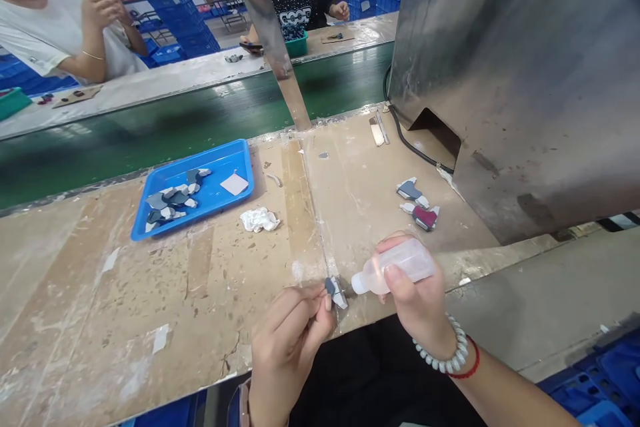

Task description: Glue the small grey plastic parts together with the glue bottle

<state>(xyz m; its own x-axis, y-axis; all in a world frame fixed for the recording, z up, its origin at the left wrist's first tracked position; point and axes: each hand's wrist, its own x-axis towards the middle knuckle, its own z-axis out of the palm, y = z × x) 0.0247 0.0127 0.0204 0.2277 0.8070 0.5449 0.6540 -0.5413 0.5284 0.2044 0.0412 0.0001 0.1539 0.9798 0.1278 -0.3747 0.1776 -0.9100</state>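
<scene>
Bottle (413, 257), translucent white; held part (339, 294), slate blue and pale grey; tray (215, 195), bright blue; right-side piece (425, 216), maroon and grey; desk (240, 273), tan; far belt (175, 128), green.

My stained brown tabletop (235, 267) carries a blue tray (220, 164), a white wad (259, 219) just beside it and, to my right, a grey piece (411, 189) beside a maroon piece (425, 216).

Tray (227, 163) left on table (245, 277), parts (175, 197) inside (card (234, 184) at right end). Wad (259, 219) before tray's right corner. Bottle (400, 265) in right hand (420, 303), piece (337, 292) in left hand (293, 323). Two pieces (426, 217) behind bottle. Belt (200, 117) behind table.
</scene>
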